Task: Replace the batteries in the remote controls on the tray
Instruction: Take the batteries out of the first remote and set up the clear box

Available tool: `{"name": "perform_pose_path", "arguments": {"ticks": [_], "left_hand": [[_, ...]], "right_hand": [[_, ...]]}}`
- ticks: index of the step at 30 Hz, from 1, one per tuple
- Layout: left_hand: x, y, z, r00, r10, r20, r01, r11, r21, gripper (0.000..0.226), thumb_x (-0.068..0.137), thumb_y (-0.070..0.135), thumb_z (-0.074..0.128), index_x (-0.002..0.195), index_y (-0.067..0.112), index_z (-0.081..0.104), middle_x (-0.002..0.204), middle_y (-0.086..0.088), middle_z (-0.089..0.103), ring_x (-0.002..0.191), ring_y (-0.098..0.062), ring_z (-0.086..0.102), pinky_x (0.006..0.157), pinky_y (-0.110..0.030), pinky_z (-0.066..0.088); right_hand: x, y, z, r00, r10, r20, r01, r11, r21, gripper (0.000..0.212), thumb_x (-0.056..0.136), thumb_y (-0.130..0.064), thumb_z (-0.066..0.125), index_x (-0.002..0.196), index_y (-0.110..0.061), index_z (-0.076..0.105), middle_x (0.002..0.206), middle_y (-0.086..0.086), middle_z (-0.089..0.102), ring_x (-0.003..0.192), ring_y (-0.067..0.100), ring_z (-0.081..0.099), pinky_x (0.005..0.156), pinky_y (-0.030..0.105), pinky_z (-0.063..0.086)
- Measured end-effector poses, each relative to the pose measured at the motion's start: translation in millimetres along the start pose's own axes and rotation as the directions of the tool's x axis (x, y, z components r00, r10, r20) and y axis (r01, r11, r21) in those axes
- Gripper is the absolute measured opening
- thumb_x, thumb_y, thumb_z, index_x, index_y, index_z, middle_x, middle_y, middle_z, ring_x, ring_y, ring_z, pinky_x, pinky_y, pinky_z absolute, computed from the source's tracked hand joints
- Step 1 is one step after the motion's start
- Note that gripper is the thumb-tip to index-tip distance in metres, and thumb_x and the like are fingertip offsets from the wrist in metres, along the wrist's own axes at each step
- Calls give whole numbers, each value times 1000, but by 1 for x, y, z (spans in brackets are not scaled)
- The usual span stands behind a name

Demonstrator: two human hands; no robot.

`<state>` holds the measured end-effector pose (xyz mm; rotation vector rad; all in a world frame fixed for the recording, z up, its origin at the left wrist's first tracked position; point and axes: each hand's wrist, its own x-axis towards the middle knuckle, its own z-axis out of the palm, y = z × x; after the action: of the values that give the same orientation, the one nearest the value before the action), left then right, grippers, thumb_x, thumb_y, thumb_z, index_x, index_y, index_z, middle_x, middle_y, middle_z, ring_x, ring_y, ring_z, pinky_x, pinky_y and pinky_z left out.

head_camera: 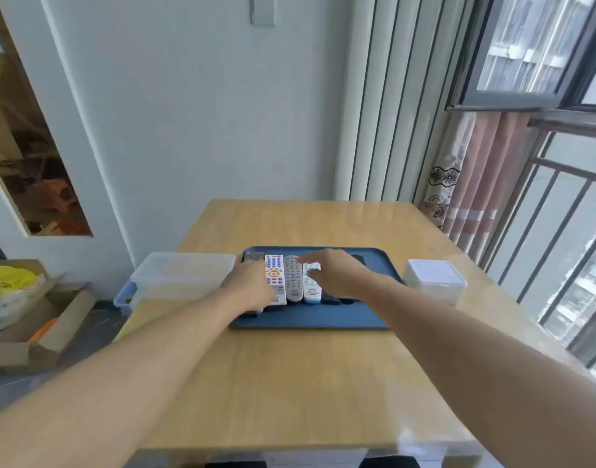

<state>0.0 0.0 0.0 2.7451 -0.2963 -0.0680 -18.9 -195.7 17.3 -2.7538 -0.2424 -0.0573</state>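
Head view: both hands reach over a blue tray (pixel 374 292) on the wooden counter (pixel 289 383), where the remotes lie side by side. In the clear are a white remote (pixel 275 276) with orange and blue buttons, a grey remote (pixel 293 282) and a white-and-teal remote (pixel 311 287); dark remotes lie at either end of the row, mostly hidden. The left hand (pixel 247 287) rests over the left end, touching or just beside the white remote; its fingers are covered by the back of the hand, so I cannot tell whether they hold anything. The right hand (pixel 333 273) lies over the right part of the row, fingers bent down toward the white-and-teal remote; whether they pinch it I cannot tell.

A clear lidded bin (pixel 181 275) stands left of the tray and a small white box (pixel 433 278) right of it; no batteries show.

The job looks barely begun: every visible remote lies face up on the tray, no cover is off, none is lifted. Everything remains: picking one, opening it, swapping cells, closing it, then the others.
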Motion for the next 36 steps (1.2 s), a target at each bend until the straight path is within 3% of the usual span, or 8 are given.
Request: {"name": "perform_pose_path", "arguments": {"ticks": [6, 8, 15, 20, 22, 28, 32, 36], "left_hand": [[9, -7, 28, 996, -44, 76, 37, 995, 90, 55, 97, 13, 45, 149, 2, 30, 150, -18, 38, 139, -34, 36, 112, -40, 35], [9, -6, 28, 994, -70, 87, 64, 995, 75, 53, 100, 19, 45, 148, 3, 31, 152, -17, 36, 141, -32, 34, 113, -39, 34], [17, -1, 19, 981, -121, 150, 110, 991, 79, 49, 97, 29, 48, 140, 6, 48, 148, -16, 46, 134, -30, 44, 109, -37, 38], [18, -2, 16, 975, -120, 189, 102, 989, 106, 53, 98, 32, 48, 144, 7, 45, 151, -15, 43, 135, -31, 45, 107, -38, 40], [17, -4, 14, 972, -114, 205, 93, 989, 111, 56, 97, 36, 51, 145, 7, 44, 151, -14, 43, 133, -30, 47, 100, -34, 42], [11, -6, 14, 986, -152, 64, 144, 983, 115, 32, 84, 23, 64, 115, 14, 61, 115, -7, 65, 90, -25, 58, 68, -31, 45], [13, -1, 10, 984, -177, -34, 172, 978, -116, 20, 84, 12, 58, 104, 12, 60, 109, -7, 65, 89, -27, 56, 69, -30, 42], [16, -3, 1, 957, -254, -141, 181, 902, -392, 16, 86, 3, 46, 94, 12, 57, 101, -14, 66, 88, -35, 59, 63, -30, 39]], "right_hand": [[19, -9, 45, 980, -43, 195, 75, 984, -163, 53, 107, -43, 33, 158, -37, 21, 168, -5, 9, 155, 28, 4, 122, 49, 10], [20, -9, 54, 970, -37, 242, 76, 985, -155, 57, 106, -51, 27, 159, -38, 11, 168, -10, -1, 155, 26, -9, 124, 49, 1], [24, 0, 70, 965, -62, 254, 100, 985, -139, 63, 102, -62, 21, 159, -37, 12, 167, -16, 4, 155, 18, -3, 124, 50, -2], [22, 0, 70, 972, -53, 230, 79, 991, -105, 63, 102, -64, 24, 159, -38, 17, 167, -16, 9, 155, 17, -1, 124, 51, -3], [21, 2, 70, 973, -51, 224, 76, 992, -102, 63, 101, -64, 25, 158, -38, 18, 167, -17, 9, 155, 17, -1, 124, 51, -3], [18, 5, 65, 967, -46, 253, 75, 991, -107, 62, 102, -62, 27, 158, -39, 16, 167, -17, 8, 155, 17, -2, 124, 50, -3], [19, 5, 65, 965, -50, 257, 82, 990, -116, 62, 103, -62, 26, 159, -39, 15, 167, -17, 7, 155, 16, -3, 124, 50, -4], [18, 7, 66, 963, -48, 265, 77, 992, -97, 62, 103, -62, 24, 159, -39, 13, 167, -18, 5, 155, 15, -7, 124, 48, -6]]}}
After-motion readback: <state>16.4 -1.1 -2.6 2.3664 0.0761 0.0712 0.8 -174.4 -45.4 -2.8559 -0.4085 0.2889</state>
